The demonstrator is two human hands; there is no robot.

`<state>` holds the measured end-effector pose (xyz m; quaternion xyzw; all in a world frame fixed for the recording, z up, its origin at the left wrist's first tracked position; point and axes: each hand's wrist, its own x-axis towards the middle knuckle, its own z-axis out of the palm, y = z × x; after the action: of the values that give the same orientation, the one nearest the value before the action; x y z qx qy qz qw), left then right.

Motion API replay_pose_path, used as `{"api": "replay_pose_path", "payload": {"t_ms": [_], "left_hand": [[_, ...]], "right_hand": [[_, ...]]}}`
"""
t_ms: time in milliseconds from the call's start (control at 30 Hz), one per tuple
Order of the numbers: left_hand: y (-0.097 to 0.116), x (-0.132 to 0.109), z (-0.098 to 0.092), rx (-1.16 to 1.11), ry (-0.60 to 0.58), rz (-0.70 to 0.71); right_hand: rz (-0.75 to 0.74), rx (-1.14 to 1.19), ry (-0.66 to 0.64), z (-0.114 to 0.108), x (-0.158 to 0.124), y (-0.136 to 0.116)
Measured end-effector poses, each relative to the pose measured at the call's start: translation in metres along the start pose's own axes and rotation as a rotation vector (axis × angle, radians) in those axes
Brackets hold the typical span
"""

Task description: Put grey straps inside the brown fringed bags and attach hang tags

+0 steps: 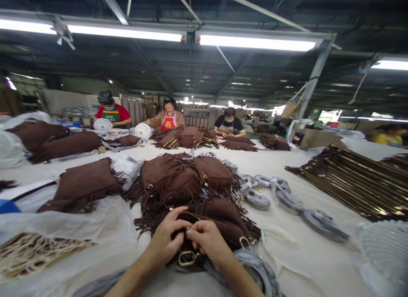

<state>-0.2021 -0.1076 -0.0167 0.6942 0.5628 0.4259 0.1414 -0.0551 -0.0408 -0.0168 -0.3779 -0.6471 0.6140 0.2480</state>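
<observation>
A dark brown fringed bag [219,216] lies in front of me with its zipper side toward me. My left hand [168,235] is closed at the bag's near edge, thumb and fingers pinched beside the zipper. Right against it, my right hand [207,239] pinches with thumb and forefinger; the small part between the fingertips is too tiny to make out. Just below the hands hangs a gold-coloured metal clasp [186,258]. Close to my right wrist lies a coiled strap in grey wrapping [255,267], with a gold ring [245,242] by it.
More brown fringed bags [172,173] are heaped beyond my hands. Wrapped strap coils [258,199] run along the right, before a stack of bags with gold zippers [344,178]. At left, a plastic bag [105,229] holds cream cords. Several co-workers sit across the white table [280,161].
</observation>
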Motion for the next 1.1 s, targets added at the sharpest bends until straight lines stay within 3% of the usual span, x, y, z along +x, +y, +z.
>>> {"api": "replay_pose_path", "payload": {"t_ms": [200,300,400,467,600,833,933,1000,1100], "left_hand": [[0.009,0.005,0.006,-0.132,0.139,-0.192],[0.008,0.006,0.003,-0.201,0.185,-0.237],[0.016,0.003,-0.005,-0.067,0.278,-0.157],[0.026,0.001,-0.01,0.028,0.295,-0.04],[0.045,-0.004,-0.01,-0.145,0.112,0.054],[0.046,-0.008,0.001,-0.356,-0.206,-0.182],[0.041,-0.007,0.002,-0.459,-0.176,-0.299],[0.038,-0.006,0.001,-0.512,-0.134,-0.347],[0.038,-0.004,-0.001,-0.544,-0.105,-0.362]], "right_hand": [[-0.058,-0.127,0.014,0.001,-0.004,0.0],[-0.211,-0.303,0.078,-0.003,-0.011,-0.005],[-0.46,-0.547,0.235,-0.006,-0.018,-0.013],[-0.535,-0.56,0.28,-0.007,-0.021,-0.018],[-0.507,-0.243,0.294,-0.003,-0.022,-0.022],[-0.388,0.206,0.167,0.005,-0.016,-0.019],[-0.3,0.481,0.121,-0.005,-0.014,-0.024],[-0.223,0.618,0.169,-0.017,-0.013,-0.027],[-0.127,0.587,0.22,-0.034,-0.012,-0.028]]}}
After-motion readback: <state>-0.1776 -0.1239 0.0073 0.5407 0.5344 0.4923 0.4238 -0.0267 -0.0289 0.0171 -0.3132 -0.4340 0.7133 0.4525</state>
